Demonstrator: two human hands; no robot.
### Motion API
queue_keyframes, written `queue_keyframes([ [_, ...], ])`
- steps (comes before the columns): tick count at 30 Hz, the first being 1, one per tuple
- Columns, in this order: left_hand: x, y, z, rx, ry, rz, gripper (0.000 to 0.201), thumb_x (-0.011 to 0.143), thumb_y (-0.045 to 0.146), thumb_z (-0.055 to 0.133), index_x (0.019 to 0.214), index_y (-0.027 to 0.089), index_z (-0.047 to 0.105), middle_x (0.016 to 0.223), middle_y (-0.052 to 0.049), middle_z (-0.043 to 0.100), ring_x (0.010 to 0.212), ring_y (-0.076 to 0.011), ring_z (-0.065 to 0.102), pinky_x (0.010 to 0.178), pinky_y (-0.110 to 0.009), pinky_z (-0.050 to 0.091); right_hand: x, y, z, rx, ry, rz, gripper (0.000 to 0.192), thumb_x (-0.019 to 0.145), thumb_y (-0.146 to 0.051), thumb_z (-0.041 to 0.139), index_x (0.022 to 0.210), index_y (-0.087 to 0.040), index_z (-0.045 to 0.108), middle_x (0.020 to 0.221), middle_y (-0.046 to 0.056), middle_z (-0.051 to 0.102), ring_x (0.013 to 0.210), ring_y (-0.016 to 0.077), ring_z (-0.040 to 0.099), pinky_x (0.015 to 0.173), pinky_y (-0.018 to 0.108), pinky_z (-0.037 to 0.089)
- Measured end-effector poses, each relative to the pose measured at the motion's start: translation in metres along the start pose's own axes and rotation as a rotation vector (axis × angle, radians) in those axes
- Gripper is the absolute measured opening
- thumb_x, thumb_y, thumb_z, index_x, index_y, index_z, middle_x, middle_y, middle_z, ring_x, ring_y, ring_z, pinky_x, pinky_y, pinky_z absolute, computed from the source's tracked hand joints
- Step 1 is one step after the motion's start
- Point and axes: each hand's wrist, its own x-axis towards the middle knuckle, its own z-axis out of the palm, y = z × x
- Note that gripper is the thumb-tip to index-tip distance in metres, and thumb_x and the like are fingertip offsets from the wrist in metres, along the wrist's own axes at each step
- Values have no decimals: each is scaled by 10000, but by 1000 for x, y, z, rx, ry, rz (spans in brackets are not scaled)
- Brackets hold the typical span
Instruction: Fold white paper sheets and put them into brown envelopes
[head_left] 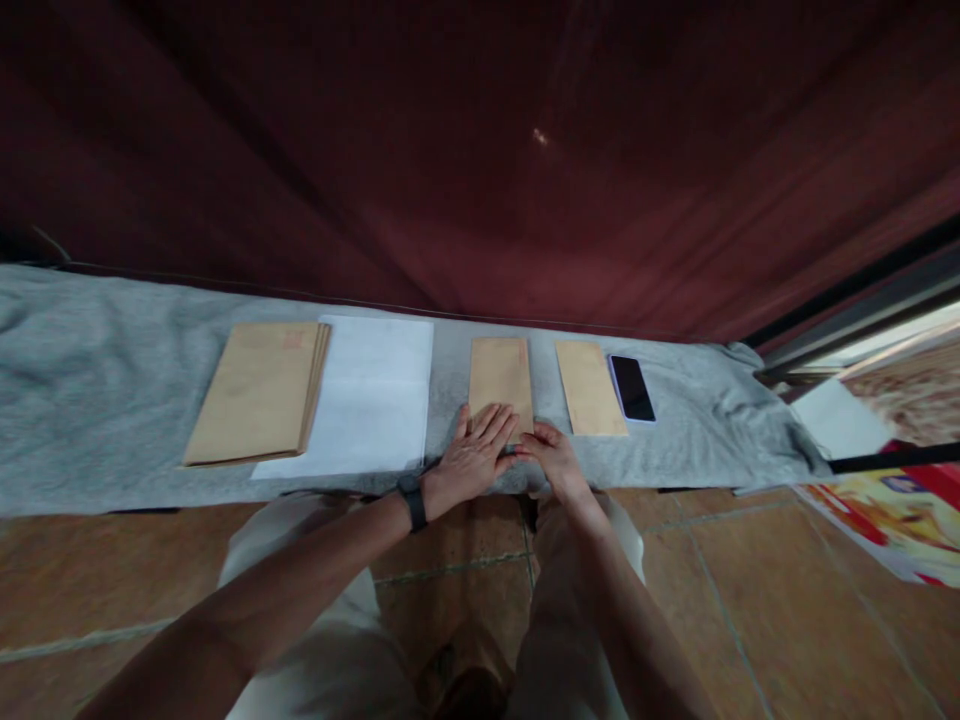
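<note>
My left hand (476, 452) lies flat, fingers spread and pressing down on the near end of a brown envelope (501, 385); my right hand (551, 455) pinches that envelope's near edge, fingers together at its right corner. The envelope sits lengthwise at the middle of the surface (90, 390), close to the near edge. Just to its right lies a second envelope (590, 388), with a dark phone (632, 388) touching its right side. Toward the left end rests a stack of brown envelopes (259, 405) overlapping white paper sheets (367, 400). I judge the work partly through: two envelopes lie apart from the stack, which remains thick.
</note>
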Motion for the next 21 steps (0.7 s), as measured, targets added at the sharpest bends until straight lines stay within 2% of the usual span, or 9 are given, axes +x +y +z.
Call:
queue_keyframes([
  [2, 1, 0, -1, 3, 10, 6, 655, 1045, 502, 392, 1620, 208, 284, 1673, -108, 317, 1568, -286, 246, 1262, -630, 131, 1, -1, 1, 2, -10, 17, 359, 577, -427, 824, 758, -229, 584, 633, -52, 624, 597, 188, 677, 560, 313, 586],
  [5, 2, -1, -3, 2, 15, 11, 661, 1041, 456, 425, 1628, 206, 257, 1686, -115, 281, 1577, -287, 216, 1261, -613, 154, 3, -2, -3, -8, 29, 5, 332, 630, -424, 786, 830, -245, 590, 670, -49, 645, 626, 204, 692, 585, 338, 596],
  [11, 6, -8, -2, 8, 54, -8, 689, 1010, 397, 504, 1618, 160, 283, 1713, -157, 164, 1586, -332, 158, 1245, -572, 230, 6, -6, -16, -21, 140, -165, 321, 718, -452, 746, 915, -268, 571, 797, -22, 681, 675, 192, 694, 646, 336, 589],
  [15, 7, -9, -6, 42, 67, 6, 715, 999, 411, 527, 1623, 168, 275, 1711, -182, 143, 1578, -347, 187, 1262, -567, 177, 6, -11, -22, -7, 182, -283, 344, 736, -479, 742, 936, -263, 565, 810, -29, 675, 666, 167, 673, 638, 303, 577],
  [21, 13, -10, -16, 85, 48, 39, 760, 992, 424, 528, 1631, 134, 236, 1706, -169, 183, 1588, -310, 162, 1291, -542, 88, 3, -21, -31, 18, 238, -357, 350, 758, -488, 750, 963, -247, 600, 833, -38, 662, 673, 138, 653, 637, 273, 574],
])
